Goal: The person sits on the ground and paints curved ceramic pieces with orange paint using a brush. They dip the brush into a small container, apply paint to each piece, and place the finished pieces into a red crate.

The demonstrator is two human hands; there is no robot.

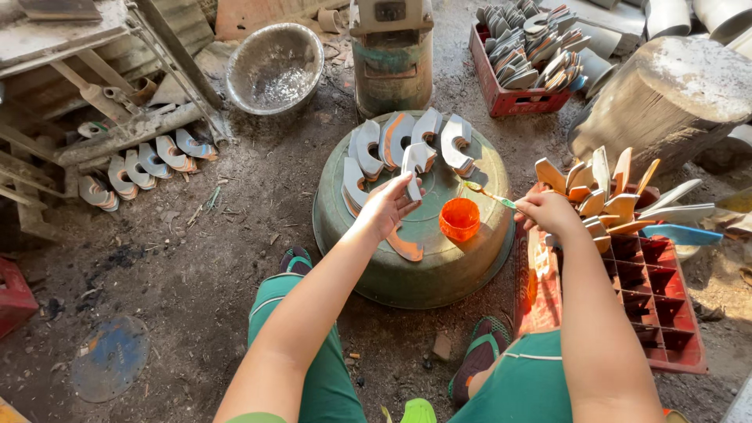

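My left hand (388, 205) grips a curved grey sole-shaped piece (415, 166) above an upturned green basin (407, 274). Several more such pieces (392, 141), grey with orange-coated edges, lie in a fan on the basin's back half, and one (405, 247) lies by my wrist. My right hand (546, 210) holds a toothbrush-like brush (487, 193), its bristle end pointing left over the basin. A small orange cup (459, 218) of orange paste stands on the basin between my hands.
A red crate (658, 313) at the right holds upright wooden pieces (599, 192). Another red crate (509, 98) of pieces stands behind. A metal bowl (274, 66), a green drum (392, 66), a stump (666, 94) and a row of coated pieces (141, 164) surround me.
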